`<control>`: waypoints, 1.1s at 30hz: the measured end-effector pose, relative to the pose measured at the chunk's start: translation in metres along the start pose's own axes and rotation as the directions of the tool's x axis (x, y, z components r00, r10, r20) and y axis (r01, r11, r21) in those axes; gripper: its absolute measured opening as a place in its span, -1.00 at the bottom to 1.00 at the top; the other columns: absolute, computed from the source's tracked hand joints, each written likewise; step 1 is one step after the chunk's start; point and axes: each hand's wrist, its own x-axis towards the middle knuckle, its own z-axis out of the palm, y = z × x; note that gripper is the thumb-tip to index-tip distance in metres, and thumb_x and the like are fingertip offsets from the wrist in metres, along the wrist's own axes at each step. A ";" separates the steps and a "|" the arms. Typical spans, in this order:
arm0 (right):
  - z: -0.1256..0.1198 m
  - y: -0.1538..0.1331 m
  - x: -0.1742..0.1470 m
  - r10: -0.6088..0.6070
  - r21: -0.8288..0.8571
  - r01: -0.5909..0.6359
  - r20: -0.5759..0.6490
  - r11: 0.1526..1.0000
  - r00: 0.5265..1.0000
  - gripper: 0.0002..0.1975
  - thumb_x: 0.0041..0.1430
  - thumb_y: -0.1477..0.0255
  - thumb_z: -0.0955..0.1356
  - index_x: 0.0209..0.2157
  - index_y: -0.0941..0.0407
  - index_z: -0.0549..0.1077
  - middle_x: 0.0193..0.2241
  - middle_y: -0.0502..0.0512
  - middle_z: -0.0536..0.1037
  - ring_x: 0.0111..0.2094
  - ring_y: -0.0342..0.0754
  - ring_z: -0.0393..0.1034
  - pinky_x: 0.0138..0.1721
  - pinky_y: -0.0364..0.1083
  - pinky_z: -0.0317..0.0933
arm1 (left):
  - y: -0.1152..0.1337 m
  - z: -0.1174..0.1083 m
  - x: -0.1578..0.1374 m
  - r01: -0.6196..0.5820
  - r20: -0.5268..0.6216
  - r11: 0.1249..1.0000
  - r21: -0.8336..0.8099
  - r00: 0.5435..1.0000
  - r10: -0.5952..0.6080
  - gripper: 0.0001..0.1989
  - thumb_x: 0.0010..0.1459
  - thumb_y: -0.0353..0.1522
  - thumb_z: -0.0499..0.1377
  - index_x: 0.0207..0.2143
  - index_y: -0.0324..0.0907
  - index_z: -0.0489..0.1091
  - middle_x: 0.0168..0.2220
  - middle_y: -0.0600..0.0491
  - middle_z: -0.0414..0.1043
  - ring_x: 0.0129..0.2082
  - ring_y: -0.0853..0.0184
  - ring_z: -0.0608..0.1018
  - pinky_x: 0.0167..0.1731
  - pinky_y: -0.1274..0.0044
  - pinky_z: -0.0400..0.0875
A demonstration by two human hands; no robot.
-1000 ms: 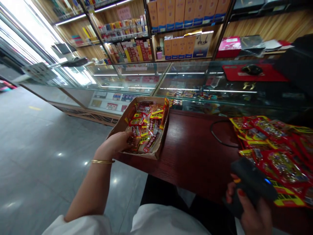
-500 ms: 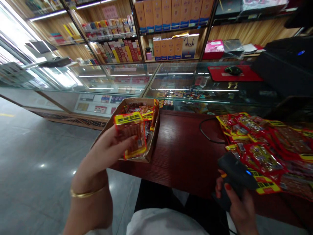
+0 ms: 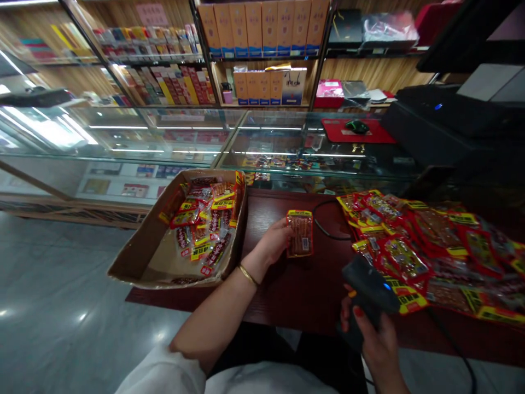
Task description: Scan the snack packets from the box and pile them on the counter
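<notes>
My left hand (image 3: 275,241) is closed on the left edge of a snack packet (image 3: 301,234), clear with red and yellow borders. The packet is held above the dark red counter, its barcode side facing up. In my right hand (image 3: 375,334) is a black barcode scanner (image 3: 369,284) with a blue light, gripped by its handle. To the left, a cardboard box (image 3: 139,260) contains several snack packets (image 3: 205,219). A heap of similar red and yellow packets (image 3: 435,235) lies right of the scanner.
Behind the wooden counter (image 3: 262,298) stands a glass display case (image 3: 172,137). A computer mouse (image 3: 356,127) rests on a red mat (image 3: 332,131). Black equipment (image 3: 451,126) fills the right. A black cable (image 3: 324,230) loops near the heap.
My left hand has carried the snack packet from over the box rightward, toward the scanner. The view has shifted right. My right hand still holds the scanner.
</notes>
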 end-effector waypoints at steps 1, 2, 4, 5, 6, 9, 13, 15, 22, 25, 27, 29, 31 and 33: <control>0.000 0.000 0.001 0.002 0.001 -0.002 0.003 1.000 1.000 -0.60 0.22 0.12 0.46 -0.04 0.06 0.47 -0.52 -0.07 0.47 -0.62 -0.14 0.33 -0.58 -0.13 0.31 | -0.002 -0.002 -0.001 0.000 -0.025 1.000 -0.007 1.000 0.000 -0.67 -0.12 -0.54 0.25 -0.22 -0.22 0.54 -0.29 0.00 0.60 -0.39 0.37 0.57 -0.30 0.54 0.47; 0.000 0.000 0.001 0.000 -0.001 0.000 0.003 1.000 1.000 -0.61 0.21 0.12 0.46 -0.07 0.07 0.47 -0.52 -0.07 0.47 -0.63 -0.14 0.33 -0.59 -0.14 0.31 | -0.003 -0.002 -0.001 0.000 -0.049 1.000 -0.011 0.999 -0.001 -0.68 -0.10 -0.54 0.26 -0.22 -0.22 0.55 -0.29 0.00 0.60 -0.38 0.38 0.57 -0.29 0.55 0.47; 0.000 0.000 0.002 -0.014 -0.015 0.014 0.001 1.000 1.000 -0.64 0.20 0.11 0.47 -0.14 0.08 0.48 -0.53 -0.06 0.47 -0.63 -0.15 0.33 -0.60 -0.15 0.30 | -0.003 -0.003 0.001 -0.009 -0.074 1.000 -0.021 0.997 0.008 -0.68 -0.06 -0.52 0.27 -0.18 -0.21 0.57 -0.25 -0.01 0.62 -0.34 0.36 0.59 -0.25 0.53 0.49; 0.000 0.000 0.003 -0.022 -0.024 0.022 -0.002 0.999 1.000 -0.65 0.20 0.11 0.47 -0.17 0.08 0.48 -0.53 -0.06 0.47 -0.63 -0.16 0.33 -0.59 -0.16 0.30 | -0.003 -0.002 0.002 -0.024 -0.078 0.999 -0.021 0.997 0.022 -0.67 -0.02 -0.50 0.28 -0.15 -0.20 0.58 -0.22 0.00 0.63 -0.32 0.35 0.61 -0.23 0.52 0.50; 0.000 0.001 0.004 -0.029 -0.034 0.029 -0.006 0.999 1.000 -0.65 0.20 0.11 0.46 -0.19 0.09 0.48 -0.53 -0.05 0.48 -0.63 -0.16 0.33 -0.59 -0.16 0.30 | -0.002 -0.002 0.003 -0.042 -0.082 0.999 -0.014 0.996 0.041 -0.66 0.01 -0.48 0.29 -0.10 -0.18 0.58 -0.20 0.00 0.64 -0.30 0.34 0.61 -0.21 0.51 0.50; -0.002 -0.001 0.006 -0.030 -0.156 0.030 0.003 0.987 1.000 -0.64 0.22 0.06 0.42 -0.32 0.09 0.49 -0.59 -0.04 0.48 -0.64 -0.13 0.34 -0.58 -0.14 0.31 | 0.004 -0.001 0.003 -0.095 -0.098 0.993 0.076 0.990 0.102 -0.61 0.09 -0.40 0.32 0.01 -0.14 0.57 -0.18 0.03 0.65 -0.30 0.33 0.62 -0.19 0.50 0.50; -0.005 -0.013 0.004 -0.127 -0.549 0.138 0.058 0.825 0.990 -0.61 0.16 0.03 0.44 -0.43 0.09 0.56 -0.62 0.06 0.56 -0.57 0.03 0.50 -0.48 -0.07 0.40 | 0.010 -0.004 0.001 -0.087 -0.064 0.967 0.238 0.992 0.105 -0.71 0.11 -0.37 0.34 -0.08 -0.21 0.62 -0.23 0.00 0.67 -0.32 0.31 0.63 -0.22 0.52 0.48; -0.005 -0.022 0.002 -0.196 -0.658 0.250 0.157 0.711 0.968 -0.65 0.18 0.07 0.44 -0.30 0.08 0.62 -0.45 0.15 0.68 -0.41 0.13 0.61 -0.32 -0.02 0.48 | 0.011 -0.006 0.000 -0.062 -0.049 0.960 0.272 0.996 0.078 -0.74 0.11 -0.38 0.35 -0.12 -0.22 0.64 -0.26 0.00 0.67 -0.36 0.32 0.62 -0.25 0.52 0.47; -0.003 -0.038 -0.002 -0.227 -0.746 0.344 0.260 0.570 0.939 -0.60 0.27 0.06 0.35 -0.18 0.08 0.63 -0.32 0.21 0.74 -0.30 0.19 0.68 -0.26 0.00 0.53 | 0.004 -0.011 0.002 -0.018 0.055 0.965 0.263 0.998 0.004 -0.73 0.08 -0.33 0.38 -0.14 -0.20 0.65 -0.28 -0.01 0.67 -0.39 0.32 0.61 -0.30 0.52 0.45; -0.003 -0.040 -0.004 -0.219 -0.747 0.333 0.252 0.575 0.943 -0.60 0.27 0.04 0.35 -0.22 0.08 0.62 -0.40 0.18 0.73 -0.40 0.16 0.67 -0.32 -0.02 0.52 | 0.003 -0.013 0.005 -0.037 0.061 0.963 0.266 0.998 0.022 -0.71 0.05 -0.32 0.40 -0.15 -0.20 0.66 -0.29 -0.02 0.66 -0.39 0.32 0.60 -0.30 0.51 0.44; -0.003 -0.042 -0.004 -0.220 -0.745 0.338 0.257 0.575 0.941 -0.61 0.26 0.05 0.36 -0.23 0.07 0.62 -0.40 0.17 0.72 -0.40 0.16 0.66 -0.32 -0.02 0.52 | 0.001 -0.016 0.007 -0.066 0.060 0.956 0.286 0.997 0.051 -0.69 0.01 -0.32 0.42 -0.17 -0.24 0.66 -0.32 -0.03 0.65 -0.40 0.31 0.59 -0.29 0.49 0.44; -0.003 -0.044 -0.005 -0.220 -0.743 0.345 0.266 0.574 0.939 -0.64 0.26 0.07 0.36 -0.24 0.06 0.62 -0.39 0.16 0.72 -0.38 0.16 0.67 -0.33 -0.03 0.51 | -0.001 -0.018 0.009 -0.090 0.062 0.949 0.303 0.995 0.075 -0.68 -0.03 -0.31 0.44 -0.19 -0.28 0.66 -0.35 -0.04 0.64 -0.42 0.31 0.57 -0.32 0.49 0.43; -0.003 -0.046 -0.005 -0.211 -0.737 0.358 0.289 0.573 0.934 -0.65 0.27 0.08 0.36 -0.23 0.06 0.62 -0.38 0.16 0.73 -0.37 0.15 0.67 -0.33 -0.04 0.51 | -0.002 -0.019 0.010 -0.091 0.068 0.951 0.294 0.995 0.075 -0.67 -0.05 -0.30 0.45 -0.22 -0.29 0.66 -0.34 -0.05 0.65 -0.43 0.32 0.57 -0.34 0.50 0.42; -0.004 -0.047 -0.005 -0.201 -0.734 0.362 0.302 0.574 0.932 -0.64 0.28 0.09 0.36 -0.20 0.06 0.62 -0.37 0.15 0.73 -0.37 0.14 0.67 -0.33 -0.05 0.51 | -0.002 -0.018 0.009 -0.072 0.064 0.959 0.274 0.996 0.057 -0.66 -0.06 -0.29 0.45 -0.21 -0.27 0.66 -0.31 -0.05 0.66 -0.42 0.33 0.58 -0.36 0.52 0.43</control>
